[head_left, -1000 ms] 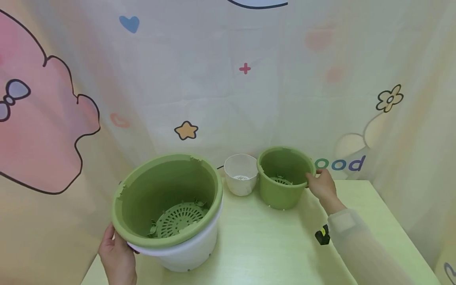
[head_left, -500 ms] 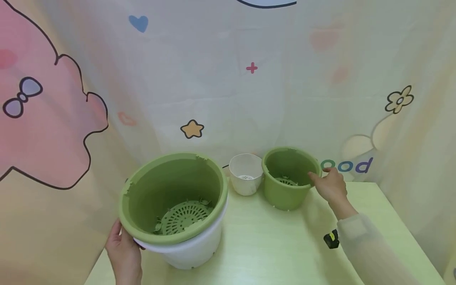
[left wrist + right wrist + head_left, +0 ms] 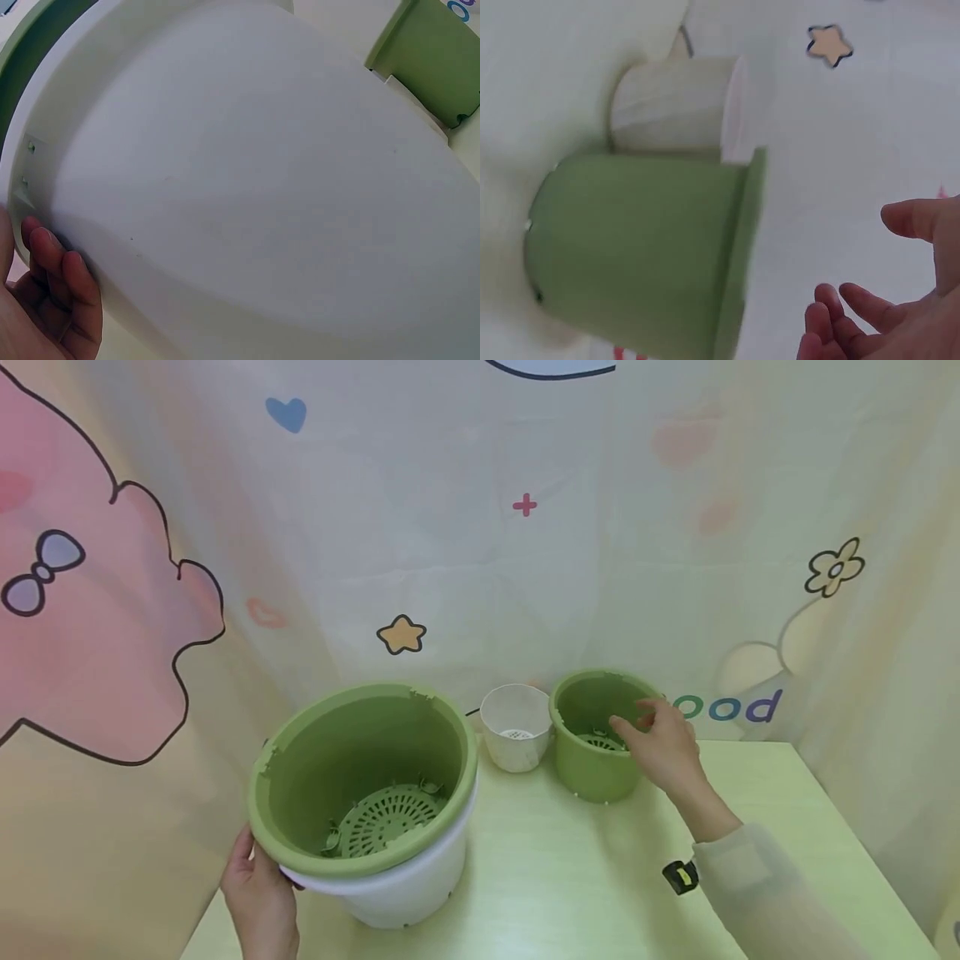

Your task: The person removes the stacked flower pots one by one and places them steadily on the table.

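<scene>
At the left in the head view a large green flowerpot [image 3: 341, 727] sits nested inside a white flowerpot [image 3: 408, 893], both tilted toward me. My left hand [image 3: 260, 893] holds the nested pair at the rim, fingers curled under the white pot's lip [image 3: 21, 169]. A smaller green flowerpot [image 3: 592, 768] stands upright at the back. My right hand [image 3: 663, 747] hovers over its right side, thumb and fingers spread, and holds nothing. In the right wrist view a gap shows between the fingers [image 3: 866, 307] and that pot's rim.
A small white pot [image 3: 516, 747] stands right beside the smaller green one, with a thin dark cord behind it. A black and yellow object [image 3: 681, 877], perhaps a tape measure, lies near my right sleeve. A printed curtain [image 3: 465, 585] hangs behind the table [image 3: 555, 877].
My right hand has let go of the smaller green pot's rim and shifted left above it. The left hand keeps its hold on the nested pots. The head view has shifted slightly.
</scene>
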Demonstrator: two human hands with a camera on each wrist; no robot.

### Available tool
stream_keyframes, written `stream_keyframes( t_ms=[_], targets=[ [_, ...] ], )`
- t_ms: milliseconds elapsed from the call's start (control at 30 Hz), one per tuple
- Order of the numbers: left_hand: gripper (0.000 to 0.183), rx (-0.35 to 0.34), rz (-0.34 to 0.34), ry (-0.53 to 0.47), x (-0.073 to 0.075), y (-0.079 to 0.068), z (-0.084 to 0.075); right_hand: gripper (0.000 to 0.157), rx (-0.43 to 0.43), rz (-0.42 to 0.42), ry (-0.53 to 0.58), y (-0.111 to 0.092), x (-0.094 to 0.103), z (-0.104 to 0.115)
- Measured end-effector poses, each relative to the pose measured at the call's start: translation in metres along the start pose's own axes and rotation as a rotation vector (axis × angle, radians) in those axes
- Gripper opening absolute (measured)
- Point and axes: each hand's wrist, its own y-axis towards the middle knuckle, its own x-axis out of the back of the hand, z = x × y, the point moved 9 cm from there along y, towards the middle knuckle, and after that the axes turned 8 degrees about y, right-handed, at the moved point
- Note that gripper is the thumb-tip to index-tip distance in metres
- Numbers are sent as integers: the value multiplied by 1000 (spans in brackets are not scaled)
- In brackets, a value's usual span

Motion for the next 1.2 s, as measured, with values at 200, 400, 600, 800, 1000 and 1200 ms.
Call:
stream_keyframes(
  t_ms=[200, 400, 600, 800, 1000, 1200],
  targets=[
    [43, 13, 7, 11, 1, -1, 0, 65, 21, 138, 89, -18, -33, 38],
    [44, 23, 8, 32, 4, -1, 1, 61, 64, 272, 172, -36, -72, 75],
    [43, 17, 1, 22, 5, 0, 0, 63, 95, 380, 219, -50, -105, 100],
    [44, 17, 1, 31, 4, -2, 0, 61, 93, 437, 268, -59, -126, 114],
    [40, 12, 5, 25, -1, -1, 3, 67, 51, 482, 290, -66, -140, 122],
    [40, 4, 13, 22, 1, 1, 3, 61, 48, 492, 258, -65, -158, 131]
  ],
)
